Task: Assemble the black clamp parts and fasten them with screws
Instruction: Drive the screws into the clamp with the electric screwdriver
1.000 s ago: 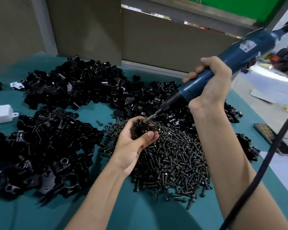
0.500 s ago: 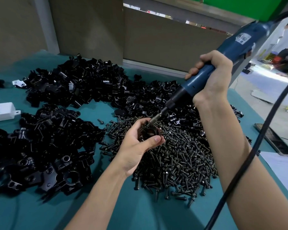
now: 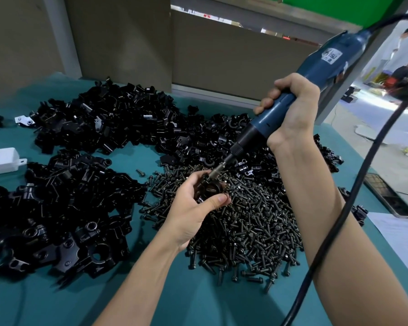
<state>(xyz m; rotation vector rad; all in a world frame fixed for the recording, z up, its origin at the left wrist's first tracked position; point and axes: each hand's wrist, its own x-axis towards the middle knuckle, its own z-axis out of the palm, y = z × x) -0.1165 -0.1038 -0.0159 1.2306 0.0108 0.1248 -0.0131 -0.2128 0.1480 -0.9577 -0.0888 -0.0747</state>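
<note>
My left hand [image 3: 193, 208] grips a black clamp assembly [image 3: 210, 190] just above a large heap of dark screws [image 3: 245, 222]. My right hand [image 3: 290, 111] is wrapped round a blue electric screwdriver [image 3: 316, 74], held slanting down to the left. Its bit [image 3: 218, 169] touches the top of the clamp. Whether a screw sits under the bit is hidden by my fingers.
Black clamp parts lie in a pile at the back [image 3: 108, 118] and another at the left [image 3: 57, 212] on the teal table [image 3: 198, 297]. A white box [image 3: 1, 161] sits at the far left. The screwdriver's black cable [image 3: 353, 194] hangs across my right forearm.
The view has shifted slightly. The screwdriver stands a little steeper and its bit stays on the clamp in my left hand.
</note>
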